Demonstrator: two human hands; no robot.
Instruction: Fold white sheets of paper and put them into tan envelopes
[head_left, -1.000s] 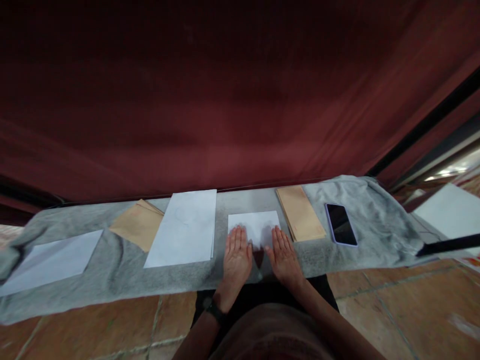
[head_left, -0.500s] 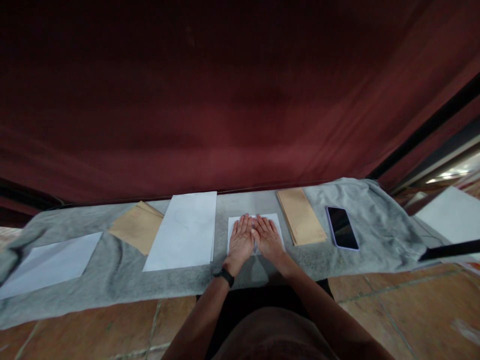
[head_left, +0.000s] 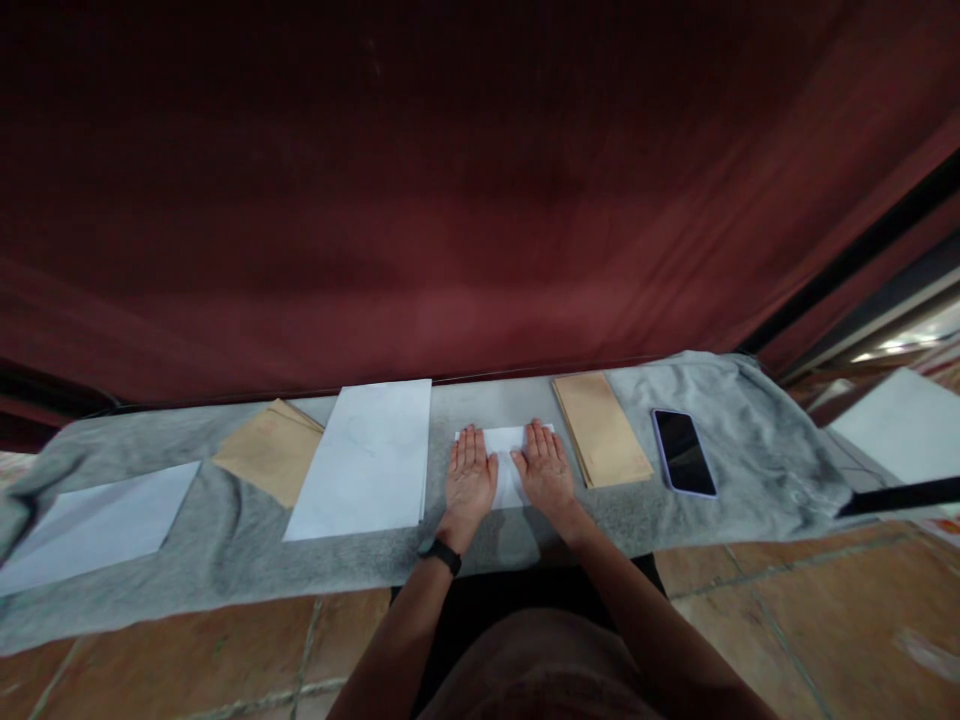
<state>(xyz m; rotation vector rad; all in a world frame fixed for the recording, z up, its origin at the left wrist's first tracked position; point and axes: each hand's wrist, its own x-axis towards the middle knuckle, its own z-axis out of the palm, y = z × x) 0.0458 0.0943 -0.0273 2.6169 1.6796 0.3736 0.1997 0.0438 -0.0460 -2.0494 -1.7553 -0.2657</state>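
A small white sheet of paper (head_left: 508,482), perhaps folded, lies flat on the grey cloth in front of me. My left hand (head_left: 471,478) rests flat on its left part, fingers stretched away from me and thumb out. On the right part lies my right hand (head_left: 546,470), also flat with the fingers extended. A strip of the paper shows between the two hands, while both side edges are mostly covered. A stack of brown envelopes (head_left: 604,430) is just right of my right hand. Larger white sheets (head_left: 364,460) lie to the left of my left hand.
Grey cloth (head_left: 247,560) covers the long surface. A phone (head_left: 684,453) lies right of the envelopes. More brown envelopes (head_left: 274,450) and another white sheet (head_left: 105,525) are at the left. A dark red curtain-like sheet (head_left: 450,250) rises behind the surface.
My hands have slid apart across the paper, the left one leftward and the right one rightward, uncovering its middle. The other papers and the phone stay where they were.
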